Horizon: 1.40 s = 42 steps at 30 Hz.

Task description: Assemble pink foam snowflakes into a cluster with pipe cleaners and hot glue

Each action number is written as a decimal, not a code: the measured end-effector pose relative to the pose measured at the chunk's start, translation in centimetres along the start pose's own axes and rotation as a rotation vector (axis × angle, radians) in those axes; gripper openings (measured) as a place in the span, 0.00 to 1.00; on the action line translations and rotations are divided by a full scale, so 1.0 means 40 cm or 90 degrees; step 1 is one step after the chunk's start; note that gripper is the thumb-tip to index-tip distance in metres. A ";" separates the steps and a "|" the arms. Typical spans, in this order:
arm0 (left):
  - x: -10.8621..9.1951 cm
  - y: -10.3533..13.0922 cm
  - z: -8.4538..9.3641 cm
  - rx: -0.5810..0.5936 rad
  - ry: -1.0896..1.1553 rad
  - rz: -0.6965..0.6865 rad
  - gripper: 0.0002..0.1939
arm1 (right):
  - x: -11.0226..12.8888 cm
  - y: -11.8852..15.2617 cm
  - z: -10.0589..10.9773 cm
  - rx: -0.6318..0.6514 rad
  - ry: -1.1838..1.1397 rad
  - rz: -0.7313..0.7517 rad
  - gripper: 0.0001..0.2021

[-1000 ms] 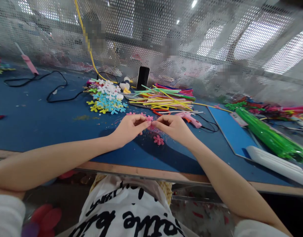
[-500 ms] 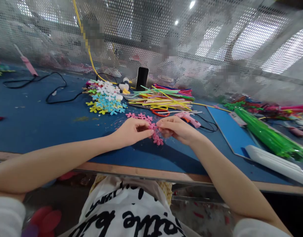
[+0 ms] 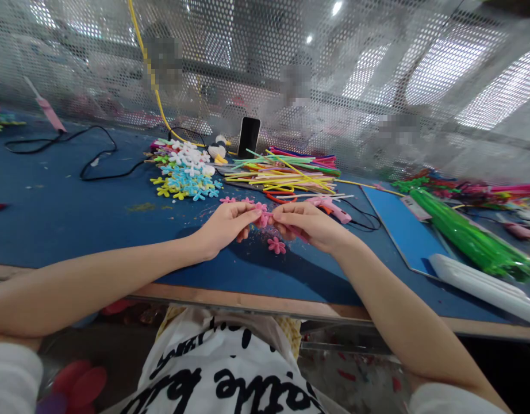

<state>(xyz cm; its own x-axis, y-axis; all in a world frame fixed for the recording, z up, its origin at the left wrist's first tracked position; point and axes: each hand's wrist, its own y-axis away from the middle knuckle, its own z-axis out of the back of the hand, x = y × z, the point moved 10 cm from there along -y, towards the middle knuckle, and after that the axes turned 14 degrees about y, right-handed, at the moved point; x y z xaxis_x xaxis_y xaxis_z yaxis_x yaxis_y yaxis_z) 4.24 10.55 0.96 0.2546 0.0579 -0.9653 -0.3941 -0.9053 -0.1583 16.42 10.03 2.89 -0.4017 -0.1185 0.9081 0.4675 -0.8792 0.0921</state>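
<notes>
Close together above the middle of the blue table (image 3: pixel 222 276), both my hands pinch one pink pipe-cleaner flower (image 3: pixel 264 218). My left hand (image 3: pixel 230 226) has thumb and fingers closed on its left side. From the right, my right hand (image 3: pixel 310 224) grips the flower's edge, and a pink strand shows under its fingers. Just below them a second pink flower (image 3: pixel 276 245) lies loose on the table. Behind my left hand are more pink flowers (image 3: pixel 229 200), partly hidden by it.
A pile of white, blue and yellow flowers (image 3: pixel 187 169) lies back left. Beside it are pipe cleaners (image 3: pixel 286 175), red-handled scissors (image 3: pixel 280 199), a pink glue gun (image 3: pixel 334 209) and an upright phone (image 3: pixel 249 137). Green pipe cleaners in plastic (image 3: pixel 467 233) lie right. A perforated metal screen (image 3: pixel 265 69) stands behind.
The pink flower between my hands has been lifted and turned, and my left fingers have shifted on it. The loose pink flower below now shows fully, apart from my hands.
</notes>
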 end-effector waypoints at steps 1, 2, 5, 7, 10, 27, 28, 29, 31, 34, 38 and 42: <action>0.003 0.000 -0.001 0.004 0.010 0.003 0.16 | -0.002 -0.001 -0.003 0.007 -0.014 -0.005 0.13; 0.004 0.000 -0.004 0.011 0.011 0.003 0.16 | -0.007 -0.002 -0.005 0.011 -0.034 -0.015 0.12; -0.011 0.005 -0.017 0.042 -0.026 -0.021 0.15 | -0.023 -0.005 -0.015 0.030 -0.111 -0.058 0.11; -0.027 0.011 -0.027 0.062 -0.055 -0.038 0.15 | -0.027 -0.005 -0.024 0.048 -0.156 -0.068 0.11; -0.042 0.017 -0.037 0.079 -0.074 -0.048 0.13 | -0.020 -0.005 -0.034 0.074 -0.198 -0.048 0.11; -0.024 0.016 -0.031 0.067 0.038 -0.038 0.15 | 0.023 -0.006 0.017 -0.047 -0.004 0.156 0.11; -0.023 0.016 -0.030 0.067 0.047 -0.035 0.15 | 0.029 -0.003 0.023 -0.068 0.014 0.164 0.12; -0.022 0.016 -0.030 0.066 0.053 -0.034 0.15 | 0.035 -0.001 0.029 -0.087 0.031 0.169 0.13; -0.024 0.017 -0.030 0.066 0.054 -0.034 0.16 | 0.046 0.005 0.038 -0.115 0.068 0.184 0.15; -0.024 0.016 -0.031 0.064 0.055 -0.027 0.16 | 0.076 0.016 0.037 -0.131 0.135 0.243 0.16; -0.017 0.012 -0.013 0.017 0.084 -0.006 0.16 | 0.109 0.029 0.022 -0.140 0.221 0.334 0.13; -0.008 0.010 -0.003 -0.006 0.090 0.020 0.15 | 0.111 0.031 0.023 -0.176 0.268 0.368 0.13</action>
<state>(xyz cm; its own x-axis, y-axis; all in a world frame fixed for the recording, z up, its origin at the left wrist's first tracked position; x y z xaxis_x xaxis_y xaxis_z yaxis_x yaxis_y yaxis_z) 4.11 10.12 1.23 0.3646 -0.0305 -0.9306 -0.3961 -0.9096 -0.1254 15.95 8.83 7.40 -0.4453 -0.7113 0.5439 0.5028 -0.7013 -0.5054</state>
